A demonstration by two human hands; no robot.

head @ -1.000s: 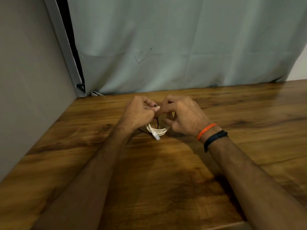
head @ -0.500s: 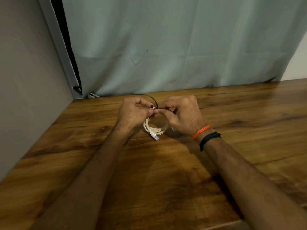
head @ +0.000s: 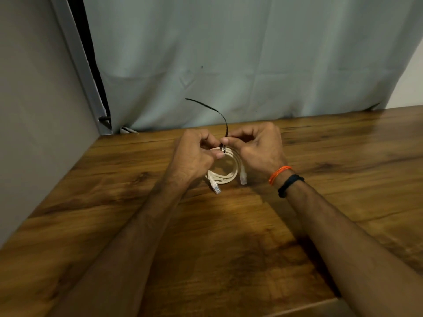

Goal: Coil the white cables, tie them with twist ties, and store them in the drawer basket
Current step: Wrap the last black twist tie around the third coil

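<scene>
Brown wooden table [head: 343, 145]: grained, semi-glossy finish. Coiled white cable [head: 231, 172]: smooth plastic sheath, clear plastic plugs. Thin black twist tie [head: 219, 112]: matt. Pale grey-green cloth curtain [head: 229, 53]: matt, creased.

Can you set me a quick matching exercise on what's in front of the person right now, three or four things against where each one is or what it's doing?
Things:
1. white cable
2. black tie
3. left hand
4. orange band

States:
A. worn on the right wrist
B. coiled on the wooden table
C. wrapped on the coil's far side, its tail arching up
D. pinching at the wrap, opposite the right hand

Pairs: 1-B, 2-C, 3-D, 4-A
</scene>
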